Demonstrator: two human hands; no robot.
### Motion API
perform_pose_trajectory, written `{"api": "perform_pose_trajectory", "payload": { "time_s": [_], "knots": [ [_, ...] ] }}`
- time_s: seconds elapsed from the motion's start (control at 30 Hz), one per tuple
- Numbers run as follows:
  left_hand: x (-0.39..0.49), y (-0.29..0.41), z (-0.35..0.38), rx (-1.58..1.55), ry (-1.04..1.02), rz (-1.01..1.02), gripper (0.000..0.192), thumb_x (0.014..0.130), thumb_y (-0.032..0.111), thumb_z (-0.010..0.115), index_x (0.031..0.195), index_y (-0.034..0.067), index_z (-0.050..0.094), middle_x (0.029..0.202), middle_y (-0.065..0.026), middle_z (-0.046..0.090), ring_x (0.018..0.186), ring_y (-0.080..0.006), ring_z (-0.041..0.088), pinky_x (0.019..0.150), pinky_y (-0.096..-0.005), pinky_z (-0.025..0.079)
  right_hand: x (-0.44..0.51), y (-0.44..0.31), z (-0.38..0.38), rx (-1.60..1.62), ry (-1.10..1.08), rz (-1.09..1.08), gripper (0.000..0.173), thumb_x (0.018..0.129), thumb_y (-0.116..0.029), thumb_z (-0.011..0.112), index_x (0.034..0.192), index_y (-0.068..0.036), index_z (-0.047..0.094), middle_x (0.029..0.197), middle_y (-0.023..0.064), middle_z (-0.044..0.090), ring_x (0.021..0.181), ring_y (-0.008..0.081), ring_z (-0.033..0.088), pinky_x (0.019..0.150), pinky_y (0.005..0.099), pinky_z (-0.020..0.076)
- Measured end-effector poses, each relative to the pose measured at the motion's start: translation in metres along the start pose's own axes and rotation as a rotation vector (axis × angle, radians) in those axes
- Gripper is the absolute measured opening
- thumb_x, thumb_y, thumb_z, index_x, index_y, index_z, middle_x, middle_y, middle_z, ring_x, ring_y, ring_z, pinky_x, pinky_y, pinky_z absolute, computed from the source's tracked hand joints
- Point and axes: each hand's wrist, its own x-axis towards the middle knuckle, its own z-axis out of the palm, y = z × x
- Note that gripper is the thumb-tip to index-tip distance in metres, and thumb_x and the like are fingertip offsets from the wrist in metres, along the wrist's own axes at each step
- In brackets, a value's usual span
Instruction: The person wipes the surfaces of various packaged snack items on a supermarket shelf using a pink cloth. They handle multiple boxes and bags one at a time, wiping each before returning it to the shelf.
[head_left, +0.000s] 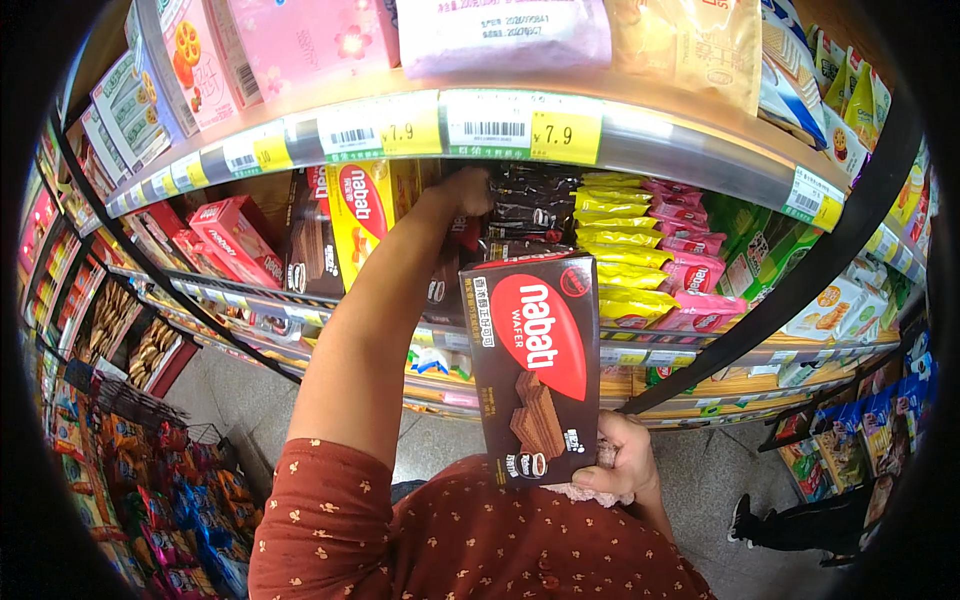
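Note:
A dark brown Nabati wafer box (534, 367) stands nearly upright before my body, its lower right corner held in my right hand (619, 461). A pink fluffy cloth (592, 493) is also in that hand, under the box. My left arm reaches into the shelf, and my left hand (471, 193) is between a yellow Nabati box (362, 202) and dark wafer packets (534, 196). Its fingers are partly hidden in shadow, so what they touch cannot be told. Yellow packets (626, 259) and pink packets (690, 262) lie in rows to the right of the dark ones.
The upper shelf's price rail (652, 142) curves above my left hand. Red-pink boxes (236, 240) stand at the shelf's left, green packages (769, 255) at its right. Hanging snack bags (195, 517) are at lower left. A person's leg (806, 521) shows at lower right.

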Motion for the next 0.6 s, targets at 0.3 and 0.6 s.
{"api": "perform_pose_trajectory", "payload": {
  "time_s": [0.3,0.6],
  "knots": [
    [-0.002,0.016,-0.028,0.484,-0.116,0.147,0.027,0.076,0.012,0.057,0.097,0.000,0.069,0.102,-0.0240,0.065,0.098,-0.0372,0.063,0.085,-0.0423,0.050,-0.007,0.000,0.006,0.020,0.023,0.042,0.061,0.070,-0.023,0.079,0.112,0.015,0.055,0.096,0.0194,0.068,0.088,0.0223,0.066,0.082,0.0325,0.0501],
    [-0.014,0.021,-0.060,0.121,-0.073,0.034,0.028,0.081,0.017,0.058,0.102,0.002,0.069,0.103,-0.0210,0.066,0.099,-0.0332,0.063,0.086,-0.0400,0.050,-0.017,0.008,0.009,0.080,0.104,0.034,0.060,0.070,-0.022,0.080,0.113,0.013,0.056,0.096,0.0178,0.068,0.088,0.0210,0.066,0.080,0.0313,0.0504]
  ]
}}
